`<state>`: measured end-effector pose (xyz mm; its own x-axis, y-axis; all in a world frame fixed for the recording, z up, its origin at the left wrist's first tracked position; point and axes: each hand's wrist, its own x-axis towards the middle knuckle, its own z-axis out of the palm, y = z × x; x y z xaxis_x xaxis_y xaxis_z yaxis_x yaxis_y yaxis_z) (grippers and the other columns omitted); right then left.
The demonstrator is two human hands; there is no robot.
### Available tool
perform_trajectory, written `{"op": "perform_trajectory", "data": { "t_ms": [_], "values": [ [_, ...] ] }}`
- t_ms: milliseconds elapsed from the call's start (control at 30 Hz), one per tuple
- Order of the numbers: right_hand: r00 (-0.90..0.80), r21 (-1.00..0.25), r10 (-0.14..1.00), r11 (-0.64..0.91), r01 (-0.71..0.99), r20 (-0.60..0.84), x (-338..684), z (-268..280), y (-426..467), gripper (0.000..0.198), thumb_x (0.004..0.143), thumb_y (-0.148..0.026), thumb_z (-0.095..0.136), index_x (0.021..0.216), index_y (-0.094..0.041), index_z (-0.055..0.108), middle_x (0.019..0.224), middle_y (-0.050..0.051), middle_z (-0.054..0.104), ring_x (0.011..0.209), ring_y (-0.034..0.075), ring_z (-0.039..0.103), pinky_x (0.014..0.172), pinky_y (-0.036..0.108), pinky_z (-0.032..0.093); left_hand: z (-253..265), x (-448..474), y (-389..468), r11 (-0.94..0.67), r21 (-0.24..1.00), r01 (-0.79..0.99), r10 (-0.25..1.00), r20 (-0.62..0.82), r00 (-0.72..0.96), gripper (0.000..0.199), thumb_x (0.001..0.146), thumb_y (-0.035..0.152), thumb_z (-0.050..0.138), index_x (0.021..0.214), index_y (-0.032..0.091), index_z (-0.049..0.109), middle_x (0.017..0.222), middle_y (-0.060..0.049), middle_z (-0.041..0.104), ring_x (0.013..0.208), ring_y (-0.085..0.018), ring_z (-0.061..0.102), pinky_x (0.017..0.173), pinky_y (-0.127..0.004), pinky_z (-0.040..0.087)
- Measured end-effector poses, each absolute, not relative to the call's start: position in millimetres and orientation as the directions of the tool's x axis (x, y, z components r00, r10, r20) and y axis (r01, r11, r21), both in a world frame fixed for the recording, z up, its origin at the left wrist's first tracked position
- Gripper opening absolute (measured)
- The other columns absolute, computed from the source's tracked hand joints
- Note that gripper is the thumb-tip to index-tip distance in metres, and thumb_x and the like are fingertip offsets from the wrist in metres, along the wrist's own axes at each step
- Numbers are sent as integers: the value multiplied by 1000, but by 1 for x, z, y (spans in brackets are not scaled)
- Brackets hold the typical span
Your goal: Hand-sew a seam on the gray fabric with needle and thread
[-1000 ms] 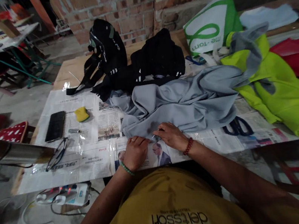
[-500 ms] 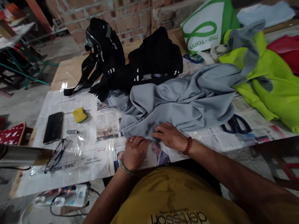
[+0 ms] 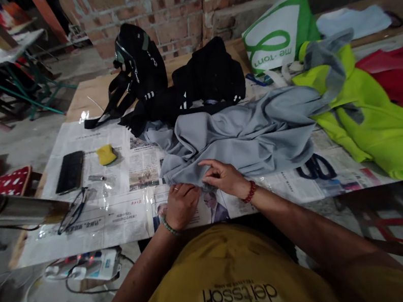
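Observation:
A grey garment (image 3: 237, 134) lies crumpled across the newspaper-covered table in front of me. At its near edge, my left hand (image 3: 183, 204) is closed on the cloth with curled fingers; a ring and a green bead bracelet show on it. Just to the right, my right hand (image 3: 226, 179), with a red bracelet, rests over the same edge. Its index finger is stretched out over the grey cloth, apart from the thumb and the bent fingers. Nothing can be made out between them. A dark blue pair of scissors (image 3: 316, 168), partly under the cloth, shows its handles.
At left lie a black phone (image 3: 69, 172), a yellow sponge (image 3: 106, 155), glasses (image 3: 74, 211) and a metal lamp tube (image 3: 13, 205). Behind are a black backpack (image 3: 141, 53) and a green-white bag (image 3: 278, 32). A neon-yellow garment (image 3: 378, 121) lies right. A power strip (image 3: 89, 266) sits below the table.
My right index finger has lifted and straightened away from the other fingers, over the cloth. My left hand stays at the same edge. The view has shifted slightly.

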<state>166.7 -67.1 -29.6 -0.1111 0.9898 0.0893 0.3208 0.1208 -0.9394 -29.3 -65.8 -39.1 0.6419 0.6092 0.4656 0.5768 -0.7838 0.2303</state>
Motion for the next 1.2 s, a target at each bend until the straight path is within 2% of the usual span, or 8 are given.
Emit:
{"op": "perform_trajectory", "data": {
  "t_ms": [167,267,400,733,900,1000,1100,1200],
  "values": [
    [-125,-992,987,-92,91,-103,160,-26,-62,19,73,-35,66,80,-18,65,64,-1,67,58,12,63,58,23,49,-40,-29,-65,-790,224,571,600,476,643,22,93,21,49,88,19,70,87,-6,69,80,-18,59,75,-34,43],
    [-152,-974,985,-46,223,-81,159,-25,-62,24,77,-40,62,69,-17,64,58,-2,62,55,11,58,55,22,45,-40,-29,-66,-788,242,567,607,464,645,22,94,21,47,90,20,69,87,-6,68,80,-17,60,77,-34,43],
    [-144,-885,985,145,443,89,158,-26,-63,30,84,-36,55,60,-18,57,55,-4,55,56,9,50,56,21,39,-38,-29,-66,-801,203,563,579,505,640,22,94,21,47,90,19,69,85,-6,68,78,-17,59,75,-34,42],
    [-259,-845,960,223,486,105,155,-28,-65,29,86,-31,52,60,-18,57,58,-3,56,59,10,51,57,21,37,-39,-31,-66,-752,273,599,640,520,566,23,94,23,47,90,19,70,86,-7,69,79,-18,60,76,-34,45],
    [-222,-822,952,294,487,209,170,-20,-60,27,91,-30,45,79,-20,68,76,1,65,69,13,58,66,24,45,-28,-30,-53,-724,489,487,690,499,525,14,88,19,56,85,18,69,95,-8,69,90,-19,62,83,-35,49],
    [15,-825,939,293,483,343,186,-15,-58,24,91,-30,46,100,-22,67,94,4,67,76,14,62,72,27,48,-12,-26,-36,-576,719,389,801,400,445,10,82,20,60,78,17,69,92,-7,69,87,-18,64,81,-31,51],
    [169,-796,875,312,519,454,197,-15,-62,18,89,-29,52,98,-23,66,90,4,67,78,16,62,71,29,49,-1,-18,-17,-253,925,283,911,129,391,10,75,27,65,74,17,68,70,-1,65,66,-14,60,63,-25,48],
    [169,-722,813,373,583,557,196,-19,-70,12,88,-27,55,94,-24,65,86,4,66,82,18,62,76,33,50,0,-8,-6,57,994,97,926,-89,367,15,67,30,70,69,16,66,59,3,59,55,-10,52,54,-22,41]
  ]
}}
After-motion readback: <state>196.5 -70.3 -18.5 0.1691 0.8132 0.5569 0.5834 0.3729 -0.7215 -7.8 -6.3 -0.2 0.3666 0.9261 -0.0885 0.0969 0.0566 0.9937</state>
